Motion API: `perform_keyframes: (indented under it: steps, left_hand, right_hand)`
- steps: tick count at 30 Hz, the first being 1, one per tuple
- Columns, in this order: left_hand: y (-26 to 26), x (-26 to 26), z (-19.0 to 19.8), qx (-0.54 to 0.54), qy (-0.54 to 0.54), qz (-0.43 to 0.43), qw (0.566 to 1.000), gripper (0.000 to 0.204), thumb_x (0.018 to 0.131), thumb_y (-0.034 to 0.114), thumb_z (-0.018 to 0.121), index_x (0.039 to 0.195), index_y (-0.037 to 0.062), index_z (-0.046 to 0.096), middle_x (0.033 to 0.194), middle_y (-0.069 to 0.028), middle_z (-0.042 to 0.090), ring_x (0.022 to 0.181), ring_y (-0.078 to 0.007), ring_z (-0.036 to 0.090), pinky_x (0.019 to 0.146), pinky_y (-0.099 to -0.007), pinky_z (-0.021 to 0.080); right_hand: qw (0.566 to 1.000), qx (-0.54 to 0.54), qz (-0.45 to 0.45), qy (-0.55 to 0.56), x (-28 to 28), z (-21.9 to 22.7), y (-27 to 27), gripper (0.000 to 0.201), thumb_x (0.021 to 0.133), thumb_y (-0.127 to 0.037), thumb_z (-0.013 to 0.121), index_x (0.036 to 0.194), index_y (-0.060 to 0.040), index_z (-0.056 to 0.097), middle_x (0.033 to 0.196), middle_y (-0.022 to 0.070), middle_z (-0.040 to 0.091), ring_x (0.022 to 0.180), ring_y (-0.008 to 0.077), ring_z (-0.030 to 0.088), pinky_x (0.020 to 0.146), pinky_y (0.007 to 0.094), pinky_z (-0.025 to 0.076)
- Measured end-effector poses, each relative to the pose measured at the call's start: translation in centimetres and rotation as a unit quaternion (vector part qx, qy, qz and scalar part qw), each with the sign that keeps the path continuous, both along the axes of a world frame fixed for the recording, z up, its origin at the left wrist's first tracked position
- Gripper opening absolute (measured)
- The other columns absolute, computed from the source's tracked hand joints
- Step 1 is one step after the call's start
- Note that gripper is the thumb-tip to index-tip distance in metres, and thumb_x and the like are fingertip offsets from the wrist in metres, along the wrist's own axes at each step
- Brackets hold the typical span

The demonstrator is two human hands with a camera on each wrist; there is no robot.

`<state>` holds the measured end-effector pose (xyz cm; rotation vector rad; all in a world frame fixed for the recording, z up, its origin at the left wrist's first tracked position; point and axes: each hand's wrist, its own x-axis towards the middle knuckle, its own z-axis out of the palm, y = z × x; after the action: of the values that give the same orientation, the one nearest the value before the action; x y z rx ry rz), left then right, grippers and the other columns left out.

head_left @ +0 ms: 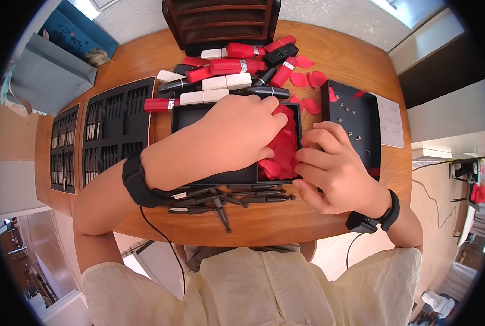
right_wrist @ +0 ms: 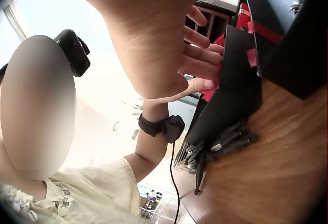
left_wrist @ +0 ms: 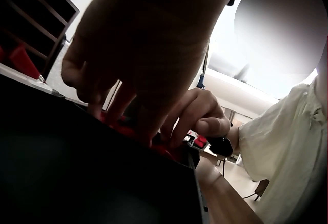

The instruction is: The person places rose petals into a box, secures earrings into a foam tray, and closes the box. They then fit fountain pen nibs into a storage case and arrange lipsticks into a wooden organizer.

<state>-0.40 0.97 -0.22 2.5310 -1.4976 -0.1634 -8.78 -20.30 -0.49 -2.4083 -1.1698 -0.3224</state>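
Observation:
A black divided box [head_left: 234, 177] lies in front of the person, with red petals [head_left: 286, 149] filling its narrow right compartment. Over that compartment the left hand [head_left: 242, 127] reaches in from the left, its fingers pointing down onto the petals. From the right side comes the right hand [head_left: 332, 168], with bent fingers at the compartment's right wall. In the right wrist view, the right hand's fingers [right_wrist: 202, 62] extend over the box wall [right_wrist: 225, 90] towards the petals. The left wrist view shows both hands' fingertips close together at the petals, partly hidden by the dark box.
Behind the box lie red, white and black cosmetic tubes [head_left: 231, 67] and loose petals [head_left: 299, 80]. A black tray [head_left: 367, 125] with small metal pieces stands right. Slim dark pen-like pieces [head_left: 219, 209] lie in front; slotted black trays [head_left: 117, 117] stand left, a wooden rack [head_left: 220, 24] behind.

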Motion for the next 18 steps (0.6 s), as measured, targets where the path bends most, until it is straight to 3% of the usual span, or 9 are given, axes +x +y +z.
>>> perform_keyframes:
  steps: [2, 6, 8, 11, 13, 15, 16, 18]
  left_hand:
    - [-0.1, 0.0, -0.4, 0.019, -0.005, -0.003, 1.000, 0.041, 0.077, 0.028, 0.076, 0.107, 0.0055, 0.060, 0.096, -0.0096, 0.058, 0.091, -0.0277, 0.063, 0.073, -0.0395, 0.052]
    - [-0.3, 0.2, -0.4, 0.013, -0.003, 0.002, 1.000, 0.037, 0.079, 0.028, 0.074, 0.105, 0.0054, 0.060, 0.097, -0.0095, 0.058, 0.090, -0.0285, 0.063, 0.073, -0.0401, 0.052]
    - [-0.2, 0.5, 0.2, 0.002, -0.006, -0.001, 1.000, 0.034, 0.081, 0.028, 0.073, 0.104, 0.0055, 0.060, 0.097, -0.0094, 0.058, 0.088, -0.0286, 0.063, 0.073, -0.0402, 0.052]
    - [-0.2, 1.3, 1.0, -0.023, 0.011, 0.023, 0.999, 0.029, 0.086, 0.028, 0.068, 0.103, 0.0060, 0.061, 0.094, -0.0097, 0.059, 0.085, -0.0292, 0.063, 0.071, -0.0403, 0.051]
    - [-0.2, 2.3, 1.1, -0.052, -0.007, 0.042, 0.998, 0.025, 0.090, 0.029, 0.064, 0.101, 0.0062, 0.062, 0.092, -0.0100, 0.060, 0.082, -0.0296, 0.063, 0.069, -0.0405, 0.049]
    - [-0.5, 3.4, 1.0, -0.059, 0.001, 0.047, 0.997, 0.023, 0.091, 0.027, 0.063, 0.101, 0.0061, 0.062, 0.088, -0.0104, 0.060, 0.081, -0.0299, 0.063, 0.068, -0.0412, 0.048]
    - [-0.8, 3.9, 1.0, -0.044, 0.002, 0.050, 0.998, 0.022, 0.091, 0.026, 0.063, 0.101, 0.0060, 0.063, 0.088, -0.0103, 0.060, 0.081, -0.0300, 0.063, 0.069, -0.0414, 0.048]
    - [-1.1, 4.7, 0.4, -0.061, -0.004, 0.047, 0.997, 0.019, 0.092, 0.023, 0.061, 0.100, 0.0056, 0.063, 0.086, -0.0101, 0.062, 0.082, -0.0299, 0.063, 0.070, -0.0417, 0.048]
  right_hand:
    - [0.999, -0.021, 0.020, 0.024, 0.1, 0.0, 0.1, 0.011, 0.067, -0.009, 0.072, 0.073, -0.0007, 0.067, 0.085, 0.0094, 0.062, 0.091, 0.0293, 0.056, 0.094, 0.0507, 0.043]
    - [0.998, -0.035, 0.035, 0.036, 0.4, 0.0, -0.3, 0.010, 0.070, -0.009, 0.070, 0.076, -0.0013, 0.066, 0.088, 0.0100, 0.062, 0.091, 0.0297, 0.057, 0.091, 0.0485, 0.044]
    - [0.997, 0.050, -0.055, 0.037, 1.6, 0.7, -1.8, 0.009, 0.071, -0.007, 0.068, 0.076, -0.0023, 0.063, 0.082, 0.0096, 0.058, 0.087, 0.0306, 0.055, 0.086, 0.0452, 0.044]
    - [0.961, 0.006, -0.273, 0.038, 4.8, 0.2, -4.9, 0.007, 0.080, -0.002, 0.061, 0.085, 0.0006, 0.064, 0.088, 0.0162, 0.065, 0.091, 0.0369, 0.059, 0.079, 0.0427, 0.048]
    - [0.951, 0.002, -0.303, 0.063, 6.9, -1.1, -7.2, 0.011, 0.083, -0.009, 0.063, 0.087, 0.0008, 0.066, 0.087, 0.0182, 0.066, 0.091, 0.0375, 0.060, 0.081, 0.0439, 0.048]
    - [0.926, -0.143, -0.340, 0.079, 8.3, -2.0, -8.4, 0.017, 0.085, -0.016, 0.064, 0.087, 0.0010, 0.068, 0.087, 0.0203, 0.067, 0.090, 0.0393, 0.061, 0.080, 0.0451, 0.049]
    - [0.907, -0.173, -0.364, 0.123, 8.7, -1.9, -8.0, 0.022, 0.085, -0.020, 0.066, 0.085, 0.0018, 0.068, 0.087, 0.0207, 0.067, 0.086, 0.0406, 0.062, 0.077, 0.0464, 0.050]
    - [0.904, -0.191, -0.368, 0.100, 8.8, -2.5, -7.4, 0.021, 0.084, -0.019, 0.066, 0.083, 0.0019, 0.067, 0.086, 0.0202, 0.067, 0.085, 0.0405, 0.063, 0.076, 0.0466, 0.051]
